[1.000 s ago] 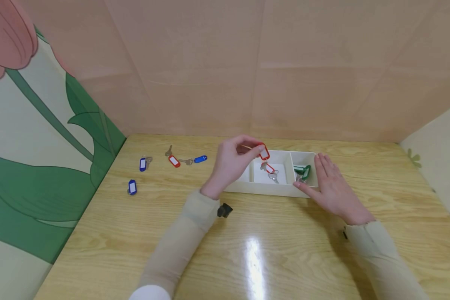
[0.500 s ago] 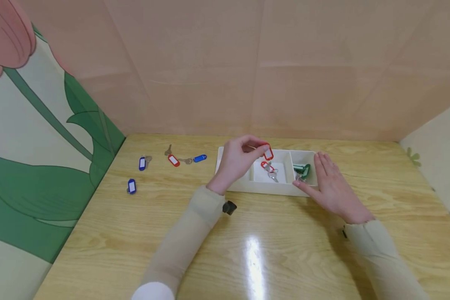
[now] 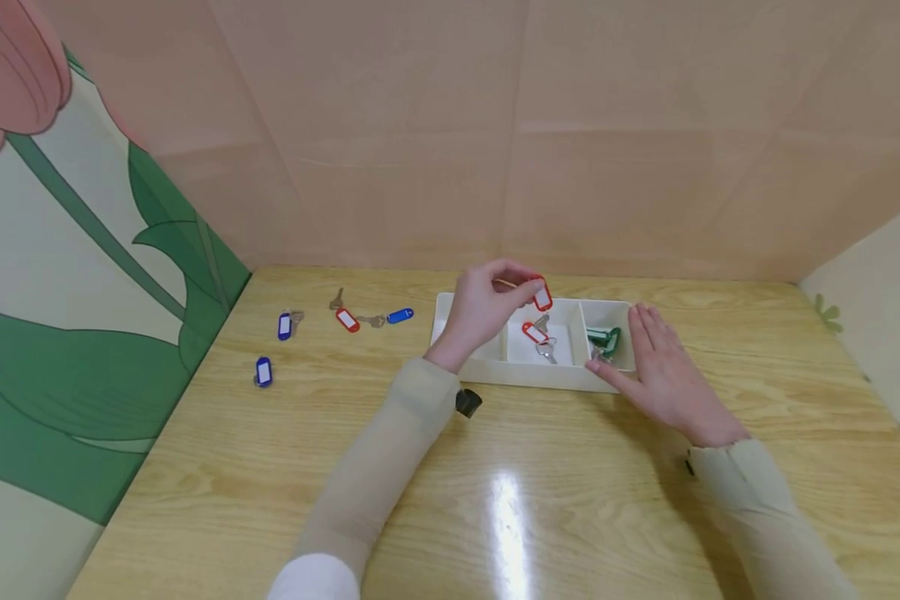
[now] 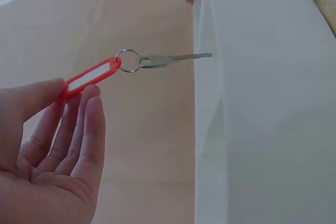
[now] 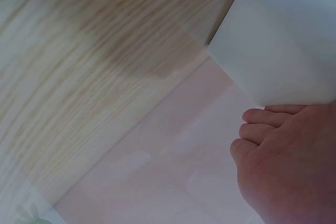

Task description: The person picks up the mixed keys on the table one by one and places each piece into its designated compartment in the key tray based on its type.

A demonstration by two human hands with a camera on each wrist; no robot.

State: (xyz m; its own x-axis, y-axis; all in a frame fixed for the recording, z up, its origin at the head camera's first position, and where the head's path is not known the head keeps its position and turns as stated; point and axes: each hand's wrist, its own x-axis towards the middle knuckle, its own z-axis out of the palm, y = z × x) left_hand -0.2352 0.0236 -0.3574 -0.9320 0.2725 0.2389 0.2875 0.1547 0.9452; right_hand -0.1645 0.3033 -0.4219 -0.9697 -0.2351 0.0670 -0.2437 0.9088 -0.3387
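My left hand point(image 3: 487, 304) pinches a red key tag point(image 3: 543, 295) between thumb and fingertips, over the middle compartment of a white divided box point(image 3: 532, 377). In the left wrist view a metal key point(image 4: 168, 60) hangs from that tag by a split ring point(image 4: 127, 61). Beneath it, another red key tag point(image 3: 535, 332) lies in the middle compartment with a silver key point(image 3: 546, 352). Green key tags point(image 3: 607, 340) lie in the right compartment. My right hand point(image 3: 667, 379) rests against the box's right end, fingers straight, thumb at the front rim.
Left of the box on the wooden table point(image 3: 420, 517) lie a blue key tag point(image 3: 400, 316), a red-framed tag point(image 3: 347, 320) and two more blue tags, one upper point(image 3: 284, 326) and one lower point(image 3: 263, 372). A pinkish wall point(image 3: 390, 167) stands behind the table.
My left hand has moved right and slightly up with the red key tag, uncovering the box's left end. My right hand has stayed at the box's right end.
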